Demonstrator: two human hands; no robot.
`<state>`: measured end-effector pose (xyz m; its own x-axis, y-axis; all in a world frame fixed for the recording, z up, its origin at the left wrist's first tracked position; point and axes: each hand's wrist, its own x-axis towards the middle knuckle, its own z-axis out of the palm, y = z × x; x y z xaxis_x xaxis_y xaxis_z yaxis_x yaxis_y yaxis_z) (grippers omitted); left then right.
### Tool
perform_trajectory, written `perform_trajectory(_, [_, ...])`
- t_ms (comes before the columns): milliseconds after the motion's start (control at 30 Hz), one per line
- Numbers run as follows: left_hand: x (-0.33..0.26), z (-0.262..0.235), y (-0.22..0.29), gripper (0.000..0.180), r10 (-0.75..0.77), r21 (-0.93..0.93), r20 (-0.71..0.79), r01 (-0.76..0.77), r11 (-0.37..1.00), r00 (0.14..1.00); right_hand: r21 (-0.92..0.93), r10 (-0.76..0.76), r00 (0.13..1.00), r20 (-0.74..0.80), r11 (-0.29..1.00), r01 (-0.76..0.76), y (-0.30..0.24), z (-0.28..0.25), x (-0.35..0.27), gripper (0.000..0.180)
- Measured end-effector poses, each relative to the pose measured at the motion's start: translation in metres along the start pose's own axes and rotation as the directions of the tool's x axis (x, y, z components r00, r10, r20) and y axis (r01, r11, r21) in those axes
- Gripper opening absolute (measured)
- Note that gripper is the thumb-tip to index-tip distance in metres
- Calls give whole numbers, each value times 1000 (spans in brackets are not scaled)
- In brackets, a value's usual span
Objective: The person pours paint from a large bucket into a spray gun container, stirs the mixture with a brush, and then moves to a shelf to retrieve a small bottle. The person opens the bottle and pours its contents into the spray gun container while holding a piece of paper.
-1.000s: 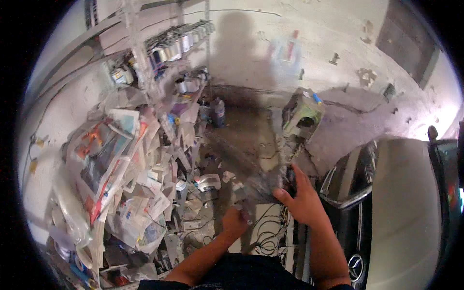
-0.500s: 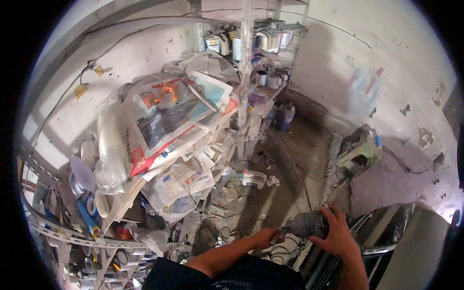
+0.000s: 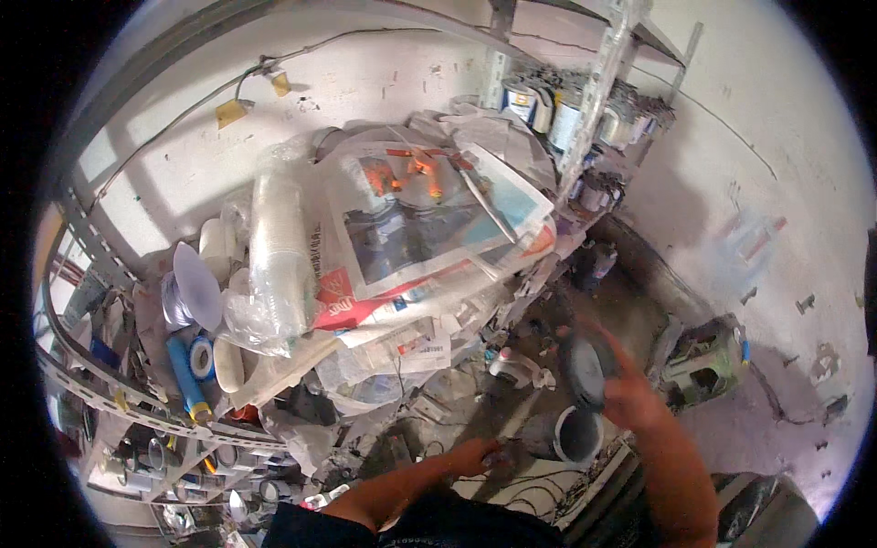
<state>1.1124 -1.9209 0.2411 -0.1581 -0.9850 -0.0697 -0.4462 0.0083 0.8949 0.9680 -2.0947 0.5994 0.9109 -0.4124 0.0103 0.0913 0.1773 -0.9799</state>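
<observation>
Your right hand point(image 3: 630, 397) grips a round dark lid point(image 3: 582, 367) above the grey can point(image 3: 566, 434); your left hand point(image 3: 475, 454) steadies the can, fingers' closure unclear.

The right hand point(image 3: 630, 397) is raised over a dark round can point(image 3: 566, 434) and holds a flat dark lid point(image 3: 583, 367) tilted just above the can's open mouth. The left hand point(image 3: 475, 455) is lower, its fingers at the can's left side; whether they grip it cannot be told. On the metal shelf point(image 3: 82, 384) to the left lies a heap of newspapers point(image 3: 429, 228), with a stack of clear plastic cups in a bag point(image 3: 274, 256) beside it and a blue tube point(image 3: 187, 374) near the shelf's edge. Paint tins point(image 3: 548, 105) stand in a row on the upper shelf. A battered green box point(image 3: 703, 365) sits against the white wall point(image 3: 758, 164).
</observation>
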Motion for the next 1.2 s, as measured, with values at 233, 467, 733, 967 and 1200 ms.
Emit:
perform_trajectory(233, [-38, -49, 54, 37, -106, -41, -254, 99, 994, 961, 701, -145, 989, -9, 705, 110, 16, 61, 183, 36])
perform_trajectory(467, [-49, -59, 36, 38, -377, -96, -199, 365, 926, 905, -683, -261, 912, -316, 730, -28, 0, 54, 224, 52])
perform_trajectory(733, [-20, -67, 63, 39, -158, -40, -253, 153, 987, 954, -492, -46, 768, -638, 792, -362, 127, -104, 11, 34])
perform_trajectory(967, [13, -32, 111, 36, -143, -92, 98, 152, 984, 985, 374, 369, 854, -367, 899, -227, 211, -59, -112, 42])
perform_trajectory(1200, [23, 13, 172, 33, -102, 137, 270, 66, 988, 957, 953, 177, 984, -17, 299, -37, 223, -71, -185, 36])
